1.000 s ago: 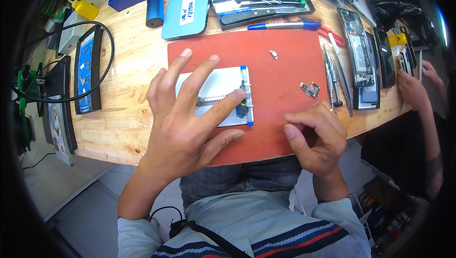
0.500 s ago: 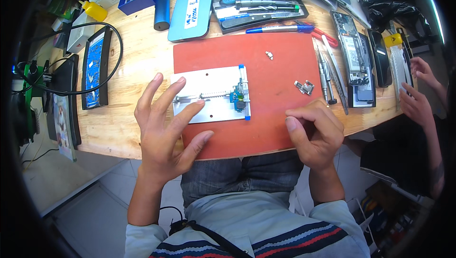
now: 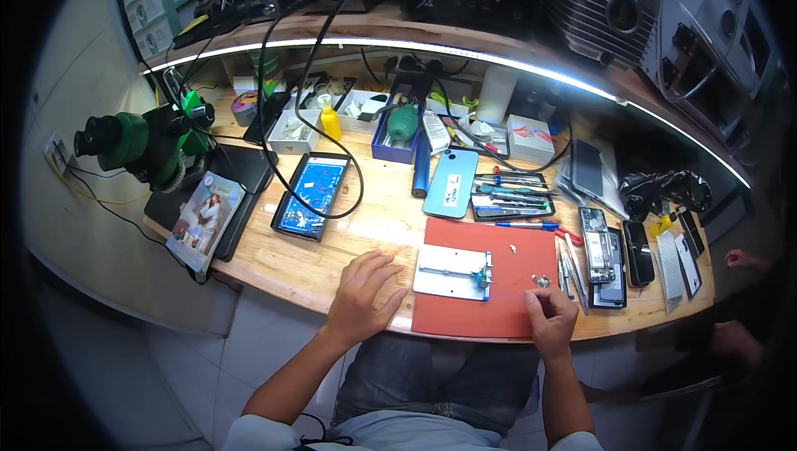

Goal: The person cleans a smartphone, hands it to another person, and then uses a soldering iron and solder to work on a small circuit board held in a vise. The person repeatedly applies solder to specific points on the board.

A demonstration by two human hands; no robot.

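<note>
Holder (image 3: 444, 284) beside left grip (image 3: 359, 297) (seemingly apart)

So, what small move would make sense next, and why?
Perhaps bring the left hand onto the white holder to steady it: the holder lies on the red mat with neither hand touching it, a small blue-green board sits at its right end, and that hand's spread fingers are just to its left.

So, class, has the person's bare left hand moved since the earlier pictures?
Yes, leftward: earlier reaching over the flat, rectangular red mat, the bare left hand is now beyond the mat's left edge.
</note>
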